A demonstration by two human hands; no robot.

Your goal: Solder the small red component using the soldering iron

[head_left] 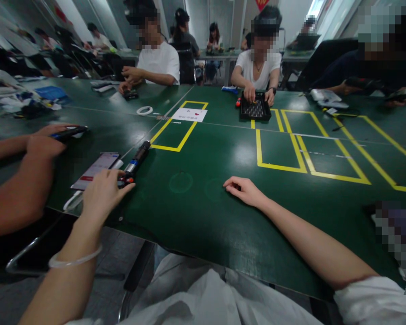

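Over the left part of the green table, my left hand (pixel 103 192) has its thumb and fingers around a small red and black thing (pixel 127 180), whose kind I cannot make out. Just beyond the fingertips lies a slim electric screwdriver (pixel 137 159), black with a silver and blue section. A phone (pixel 96 170) with a lit screen is partly covered by the same hand. My right hand (pixel 243 190) rests on the table (pixel 196 216) with its fingers loosely curled, and nothing shows in it.
Yellow tape frames (pixel 280 168) mark the tabletop, with a printed white card (pixel 189 114) in one. Across the table, a person works in a black tray (pixel 255 108). Another person's arm (pixel 23 180) is close on my left. A white cable ring (pixel 144 110) lies farther back.
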